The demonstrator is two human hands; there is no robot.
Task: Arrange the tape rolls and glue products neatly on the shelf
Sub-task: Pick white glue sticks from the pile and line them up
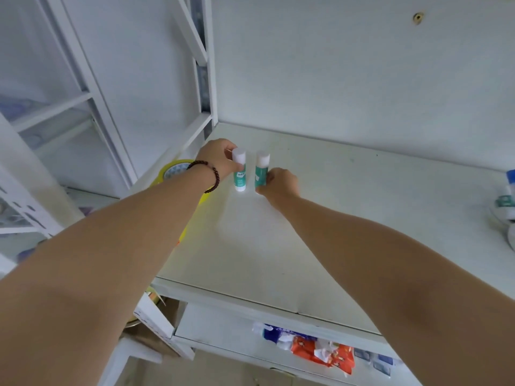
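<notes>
- Head view shows me both hands far back on the white shelf (334, 218), near its left corner.
- My left hand (220, 158), with a bead bracelet (207, 174), has its fingers curled round the left glue stick (239, 169), which stands upright.
- My right hand (278, 183) pinches the right glue stick (261, 169) low down; the two sticks stand just beside each other.
- Behind my left arm sits a yellow tape roll (174, 169).
- At the right edge are blurry things, maybe more glue and tape (505, 203).

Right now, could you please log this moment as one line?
left hand: grips left glue stick | right hand: grips right glue stick | both upright on shelf, apart
</notes>
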